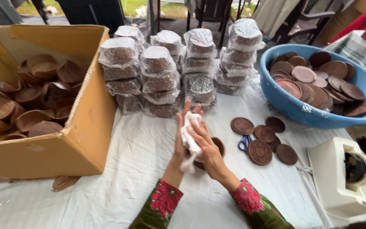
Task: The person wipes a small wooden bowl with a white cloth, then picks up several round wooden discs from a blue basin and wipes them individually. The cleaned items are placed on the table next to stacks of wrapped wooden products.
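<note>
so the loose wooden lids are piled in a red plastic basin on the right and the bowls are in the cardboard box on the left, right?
Not quite: the head view shows the basin is blue, not red. The wooden lids are piled in it on the right, and the bowls sit in the cardboard box on the left.

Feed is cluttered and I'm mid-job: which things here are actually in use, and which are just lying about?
In use:
left hand
right hand
white cloth held between them
brown wooden bowl under the hands

Lying about:
cardboard box of bowls
wrapped stacks
blue basin
loose wooden lids
blue scissors
tape dispenser

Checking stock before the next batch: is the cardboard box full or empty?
Partly full: the open cardboard box holds many brown wooden bowls, piled loosely below its rim.
</note>
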